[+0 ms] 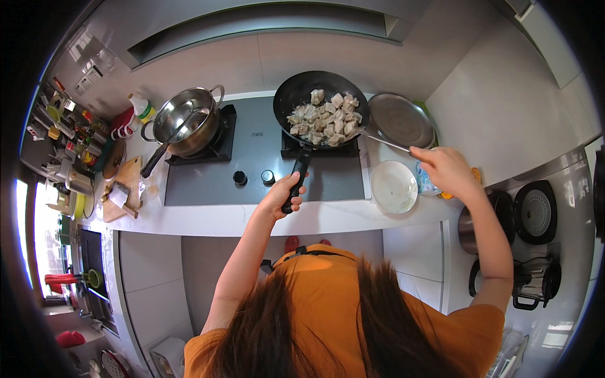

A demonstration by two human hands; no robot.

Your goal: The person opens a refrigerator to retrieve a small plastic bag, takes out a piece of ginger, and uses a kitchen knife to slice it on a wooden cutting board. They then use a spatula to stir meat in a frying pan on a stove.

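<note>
My left hand [282,194] is wrapped around the black handle [301,169] of a dark frying pan [292,97], which sits over the right burner of the gas hob. Pale chunks of meat [326,118] lie in the pan, mostly towards its near right side. In my right hand [444,171] is the handle of a metal spatula [385,141]. Its far end reaches over the pan's right rim to the meat; the blade's tip is hard to make out. Below the spatula, a white bowl [393,186] stands on the counter.
A steel pot [189,134] stands on the left burner with a black-handled utensil across it. A round metal lid [401,119] lies right of the pan. Further left, a cleaver [119,194] rests on a wooden cutting board [130,172]. The range hood [264,19] overhangs the back.
</note>
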